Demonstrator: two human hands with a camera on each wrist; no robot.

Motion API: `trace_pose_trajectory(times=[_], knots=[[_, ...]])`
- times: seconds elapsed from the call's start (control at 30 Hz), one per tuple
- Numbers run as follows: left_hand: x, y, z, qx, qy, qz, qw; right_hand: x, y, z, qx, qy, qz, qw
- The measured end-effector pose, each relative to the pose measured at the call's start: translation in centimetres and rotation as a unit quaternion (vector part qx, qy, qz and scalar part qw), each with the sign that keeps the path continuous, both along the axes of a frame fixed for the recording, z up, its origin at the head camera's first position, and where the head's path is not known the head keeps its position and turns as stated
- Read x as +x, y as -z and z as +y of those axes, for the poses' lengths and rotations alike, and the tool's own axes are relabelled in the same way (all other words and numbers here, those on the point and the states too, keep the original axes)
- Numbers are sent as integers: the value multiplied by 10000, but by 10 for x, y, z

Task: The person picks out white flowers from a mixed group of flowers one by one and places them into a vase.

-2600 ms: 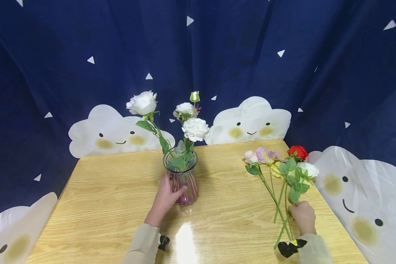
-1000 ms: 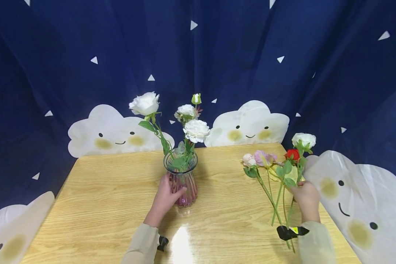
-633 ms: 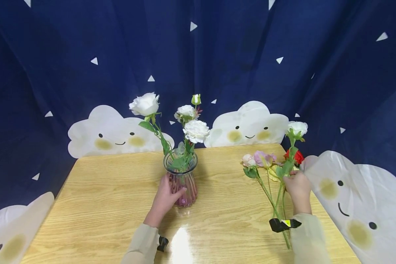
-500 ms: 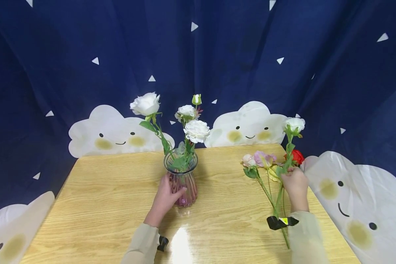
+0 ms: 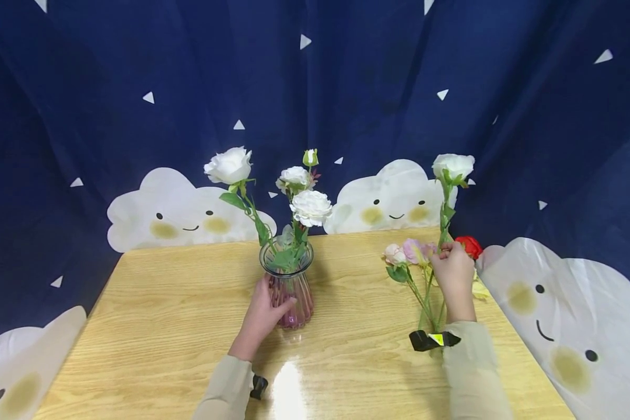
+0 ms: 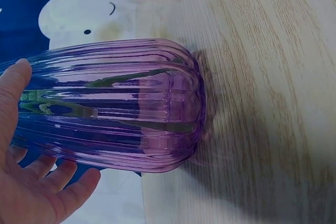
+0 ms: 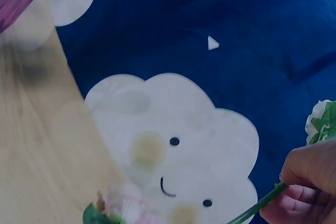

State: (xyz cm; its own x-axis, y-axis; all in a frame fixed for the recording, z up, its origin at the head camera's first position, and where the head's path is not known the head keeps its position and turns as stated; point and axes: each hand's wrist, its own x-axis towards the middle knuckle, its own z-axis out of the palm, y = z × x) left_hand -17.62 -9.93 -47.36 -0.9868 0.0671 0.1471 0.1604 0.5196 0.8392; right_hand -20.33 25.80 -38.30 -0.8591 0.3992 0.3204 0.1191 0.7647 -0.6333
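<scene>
My left hand (image 5: 265,309) holds the ribbed glass vase (image 5: 300,294), purple-pink below a dark rim, which stands upright on the table. In the left wrist view the thumb lies on the near side of the vase (image 6: 131,98) and the fingers curl beneath its far side. White roses (image 5: 311,207) and a small bud rise out of the vase, their stems visible through the glass. On the right, my right hand (image 5: 454,277) pinches the green stem of another white rose (image 5: 453,167), raised upright above the table. The right wrist view shows the stem (image 7: 260,203) between thumb and fingers.
Beneath and beside the right hand, a pale pink rose (image 5: 394,254), a purple flower (image 5: 416,251), a red rose (image 5: 469,247) and a yellow flower (image 5: 479,288) lie on the wooden table (image 5: 173,326). A dark blue curtain (image 5: 367,87) with cloud shapes hangs behind.
My right hand has taken hold of the white rose from the pile, raised it upright and moved it leftward and away from me. The left hand and vase have stayed in place.
</scene>
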Motion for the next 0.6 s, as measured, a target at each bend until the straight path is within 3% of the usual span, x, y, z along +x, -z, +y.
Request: trace_pose_trajectory(times=[0.33, 0.6], knots=[[0, 2, 0, -65, -35, 43, 10000, -6, -15, -25, -273, -90, 450, 9986], [0, 2, 0, -82, -21, 35, 10000, -10, -26, -43, -347, -174, 495, 9980]])
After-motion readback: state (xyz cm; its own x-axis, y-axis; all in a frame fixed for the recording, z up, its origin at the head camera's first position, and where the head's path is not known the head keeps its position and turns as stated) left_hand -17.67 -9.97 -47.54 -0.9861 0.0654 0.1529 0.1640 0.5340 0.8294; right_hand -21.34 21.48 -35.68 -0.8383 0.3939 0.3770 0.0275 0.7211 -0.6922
